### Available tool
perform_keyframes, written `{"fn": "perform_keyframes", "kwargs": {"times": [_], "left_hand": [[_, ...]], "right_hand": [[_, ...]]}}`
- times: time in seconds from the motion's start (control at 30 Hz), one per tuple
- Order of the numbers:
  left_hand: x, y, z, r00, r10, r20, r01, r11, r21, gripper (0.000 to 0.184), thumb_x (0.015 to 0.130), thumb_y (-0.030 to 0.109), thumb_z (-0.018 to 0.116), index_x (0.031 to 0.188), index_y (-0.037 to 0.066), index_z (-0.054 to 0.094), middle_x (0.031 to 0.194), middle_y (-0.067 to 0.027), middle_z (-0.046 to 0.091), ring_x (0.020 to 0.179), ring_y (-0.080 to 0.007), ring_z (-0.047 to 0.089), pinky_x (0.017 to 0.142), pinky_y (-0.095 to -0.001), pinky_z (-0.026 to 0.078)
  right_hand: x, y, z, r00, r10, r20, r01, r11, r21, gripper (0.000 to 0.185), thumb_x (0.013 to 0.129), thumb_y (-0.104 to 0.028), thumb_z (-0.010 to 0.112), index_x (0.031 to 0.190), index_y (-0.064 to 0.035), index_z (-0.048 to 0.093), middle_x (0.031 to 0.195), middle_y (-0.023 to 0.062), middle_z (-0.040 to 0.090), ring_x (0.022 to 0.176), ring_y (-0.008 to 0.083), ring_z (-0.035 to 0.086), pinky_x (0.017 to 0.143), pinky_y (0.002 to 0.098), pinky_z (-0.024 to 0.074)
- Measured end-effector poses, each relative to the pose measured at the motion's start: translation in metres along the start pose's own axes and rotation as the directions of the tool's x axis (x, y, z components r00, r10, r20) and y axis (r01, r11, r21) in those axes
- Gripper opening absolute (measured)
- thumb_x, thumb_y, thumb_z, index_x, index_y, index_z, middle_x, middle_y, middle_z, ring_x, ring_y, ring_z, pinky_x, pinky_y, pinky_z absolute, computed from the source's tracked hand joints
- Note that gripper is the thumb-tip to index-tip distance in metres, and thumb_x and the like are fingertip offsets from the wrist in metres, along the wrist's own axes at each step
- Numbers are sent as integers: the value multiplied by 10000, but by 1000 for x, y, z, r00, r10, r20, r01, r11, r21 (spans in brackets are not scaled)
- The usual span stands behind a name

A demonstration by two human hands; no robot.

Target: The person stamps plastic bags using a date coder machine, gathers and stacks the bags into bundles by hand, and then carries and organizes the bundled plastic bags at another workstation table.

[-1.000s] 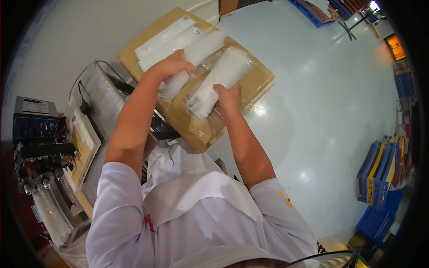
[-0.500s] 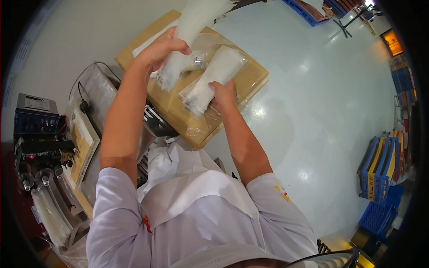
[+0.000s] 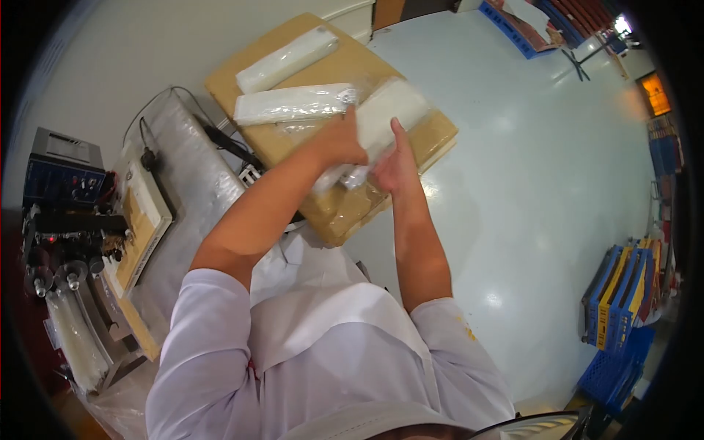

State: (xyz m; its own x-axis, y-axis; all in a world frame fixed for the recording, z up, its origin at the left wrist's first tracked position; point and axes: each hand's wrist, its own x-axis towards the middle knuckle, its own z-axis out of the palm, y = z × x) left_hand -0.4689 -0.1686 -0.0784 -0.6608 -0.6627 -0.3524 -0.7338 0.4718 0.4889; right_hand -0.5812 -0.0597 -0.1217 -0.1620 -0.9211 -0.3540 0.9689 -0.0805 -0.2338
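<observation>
A bundle of thin, whitish plastic sleeves [image 3: 392,110] lies slantwise at the right of a brown, film-covered board or box top [image 3: 286,158]. My left hand [image 3: 339,141] is closed at the bundle's left side, some fingers hidden. At its lower right edge, my right hand [image 3: 397,167] grips with the thumb stretched up along it and the other fingers mostly out of sight. Loose clear film shows between the hands. Left of the bundle, a shiny wrapped white pack [image 3: 293,104] lies close to my left fingers. Farther back rests another white pack [image 3: 288,59].
A film-covered bench [image 3: 191,165] stands to the left with a cable, a control box [image 3: 64,172] and a machine with dark fittings [image 3: 70,242]. Blue and yellow crates [image 3: 616,293] are stacked at right. Pale floor [image 3: 506,183] lies beyond the board.
My left hand has let go of the fanned sheaf it held up and moved right and down to the bundle at my right hand. Two white packs now show on the board.
</observation>
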Motion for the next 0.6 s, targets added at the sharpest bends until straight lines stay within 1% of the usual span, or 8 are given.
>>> {"fn": "perform_keyframes", "kwargs": {"times": [0.1, 0.2, 0.23, 0.3, 0.4, 0.47, 0.57, 0.6], "left_hand": [[-11, 11, -6, 997, 19, 74, -24, 998, 59, 1382, 534, 358, 905, 1559, -88, 93, 1441, -326, 428, 1294, -423, 507, 1069, -400, 454], [-4, -5, -37, 937, 126, 326, -82, 986, -147, 1406, 559, 512, 901, 1553, -91, 110, 1455, -340, 421, 1300, -417, 509, 1081, -406, 440], [3, -13, -44, 886, 200, 418, -134, 974, -181, 1332, 631, 574, 867, 1574, -21, 138, 1461, -315, 442, 1301, -413, 507, 1115, -414, 400], [11, -13, -66, 855, 119, 505, -101, 993, -62, 1241, 677, 507, 862, 1582, 37, 156, 1453, -285, 468, 1309, -396, 510, 1110, -420, 403], [19, -39, -92, 974, 146, 172, -186, 950, 249, 1095, 739, 391, 845, 1591, 161, 196, 1461, -233, 483, 1308, -382, 523, 1107, -430, 406], [0, -52, -104, 984, 158, -83, -30, 605, 796, 1021, 767, 414, 803, 1587, 216, 229, 1435, -229, 495, 1283, -373, 544, 1076, -444, 437], [34, -99, -113, 981, 54, 187, -158, 783, 601, 995, 759, 435, 799, 1577, 266, 259, 1400, -209, 513, 1249, -377, 561, 1033, -465, 473], [45, -105, -115, 990, 44, 137, -121, 774, 622, 996, 755, 419, 804, 1576, 267, 260, 1385, -199, 521, 1247, -375, 562, 1019, -469, 480]], "right_hand": [[10, 12, 21, 912, -245, -328, 86, 898, -431, 606, 885, -124, 730, 1398, -16, 427, 1303, 186, 576, 1148, 349, 624, 844, 462, 593], [14, 16, 13, 912, -295, -283, 176, 908, -379, 611, 857, -103, 749, 1364, 10, 430, 1253, 192, 590, 1074, 343, 655, 810, 448, 602], [20, 14, 5, 925, -256, -282, 148, 923, -354, 591, 842, -86, 750, 1322, 32, 427, 1211, 194, 597, 1041, 334, 661, 815, 440, 601], [27, 17, -6, 911, -288, -295, 163, 908, -385, 588, 838, -78, 742, 1318, 40, 426, 1205, 197, 596, 1046, 328, 655, 832, 441, 596], [28, 16, -11, 895, -328, -301, 199, 900, -388, 538, 846, -70, 723, 1292, 51, 447, 1177, 185, 596, 1031, 307, 649, 854, 434, 584], [25, 14, -13, 896, -302, -324, 179, 916, -359, 509, 851, -66, 717, 1275, 55, 462, 1159, 172, 599, 1012, 286, 647, 847, 425, 581], [21, 13, -8, 914, -263, -308, 154, 929, -335, 479, 854, -53, 712, 1256, 59, 477, 1116, 146, 605, 978, 249, 640, 821, 400, 574], [24, 13, -10, 917, -267, -297, 161, 927, -338, 477, 851, -51, 714, 1251, 60, 480, 1103, 139, 607, 973, 240, 637, 821, 392, 570]]}}
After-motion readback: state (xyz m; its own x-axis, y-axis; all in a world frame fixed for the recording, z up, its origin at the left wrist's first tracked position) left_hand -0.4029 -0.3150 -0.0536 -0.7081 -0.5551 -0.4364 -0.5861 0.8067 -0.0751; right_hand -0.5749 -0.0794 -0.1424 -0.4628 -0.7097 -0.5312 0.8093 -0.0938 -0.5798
